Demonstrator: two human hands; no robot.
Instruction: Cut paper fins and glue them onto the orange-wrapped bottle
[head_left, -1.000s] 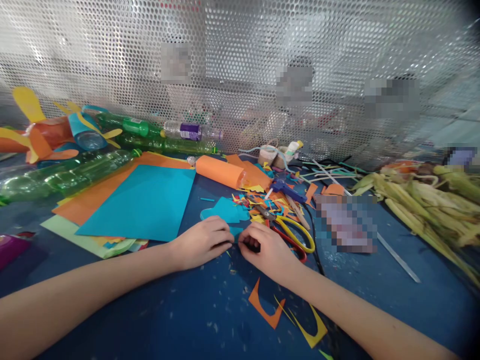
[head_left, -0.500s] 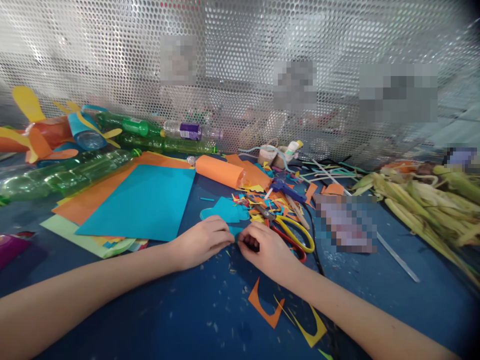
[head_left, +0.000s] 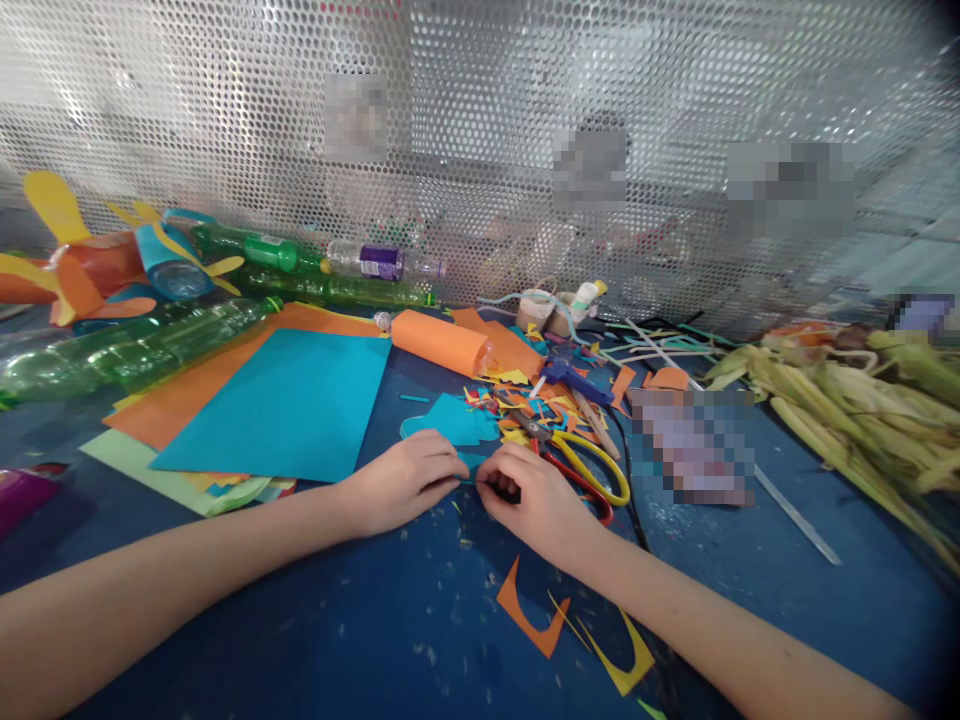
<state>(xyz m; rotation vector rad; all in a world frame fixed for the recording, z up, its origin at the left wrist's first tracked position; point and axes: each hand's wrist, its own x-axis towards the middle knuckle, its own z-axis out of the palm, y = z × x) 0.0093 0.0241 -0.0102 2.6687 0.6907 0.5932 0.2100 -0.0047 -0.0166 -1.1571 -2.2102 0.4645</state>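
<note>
Between my two hands is a small piece of blue paper (head_left: 472,464), mostly hidden by fingers. My left hand (head_left: 409,482) pinches its left end, and my right hand (head_left: 534,498) pinches its right end with curled fingers. Just beyond them lie blue paper cutouts (head_left: 450,420). Scissors with yellow and red handles (head_left: 592,468) rest beside my right hand. A blue sheet of paper (head_left: 292,405) tops a stack of coloured sheets to the left of my left hand. Behind the cutouts is a bottle wrapped in orange paper (head_left: 441,342).
Green plastic bottles (head_left: 180,345) and paper-decorated bottles (head_left: 97,265) stand or lie at left. A blue glue gun (head_left: 576,380) sits among paper scraps, its dark cable running forward. Corn husks (head_left: 840,400) are at right, orange offcuts (head_left: 534,615) in front. A perforated metal screen (head_left: 480,120) closes the back.
My fingers have shifted very slightly around the small blue paper, and a little more of its lower edge shows. Everything else on the table stays put.
</note>
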